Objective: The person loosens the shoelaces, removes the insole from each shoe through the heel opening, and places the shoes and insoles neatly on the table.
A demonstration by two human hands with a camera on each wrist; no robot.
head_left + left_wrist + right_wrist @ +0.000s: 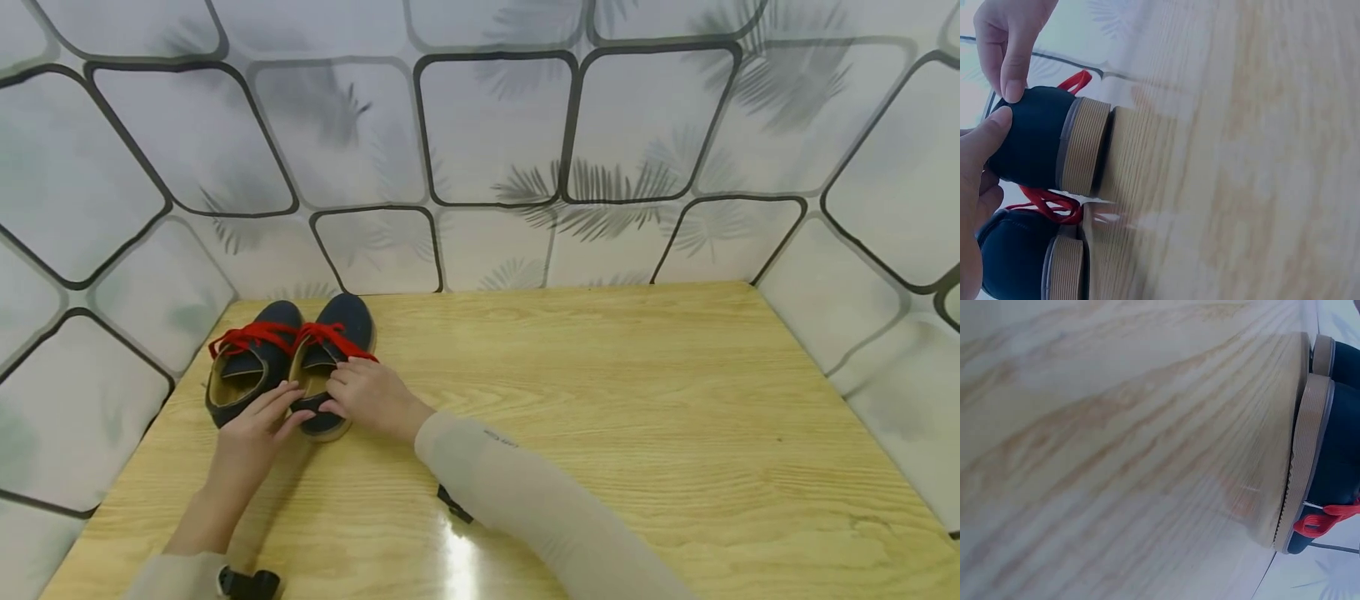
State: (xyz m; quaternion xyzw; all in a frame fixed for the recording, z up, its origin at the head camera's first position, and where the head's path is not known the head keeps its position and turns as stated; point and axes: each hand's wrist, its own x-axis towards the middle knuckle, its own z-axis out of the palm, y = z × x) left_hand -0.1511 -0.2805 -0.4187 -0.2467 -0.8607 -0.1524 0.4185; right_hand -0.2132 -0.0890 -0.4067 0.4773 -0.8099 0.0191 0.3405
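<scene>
Two navy shoes with red laces stand side by side, toes toward the back wall, at the far left of the table. The right-hand shoe (pixel 348 317) has both hands at its heel. My left hand (pixel 247 437) pinches the left side of its heel collar, thumb outside. On the collar's other side, my right hand (pixel 375 400) pinches the rim. In the left wrist view, both thumbs meet near the top of the dark heel (pixel 1038 137). The left-hand shoe (pixel 273 354) stands close by, untouched, its lace tied in a bow. The right wrist view shows the held shoe's ribbed sole (pixel 1310 450).
The wood-grain table (pixel 600 375) stretches to the right of the shoes. A patterned wall covering (pixel 495 125) rises behind and at both sides. A black wrist device (pixel 251 583) sits at the left cuff, and another dark piece (pixel 453 504) shows under the right sleeve.
</scene>
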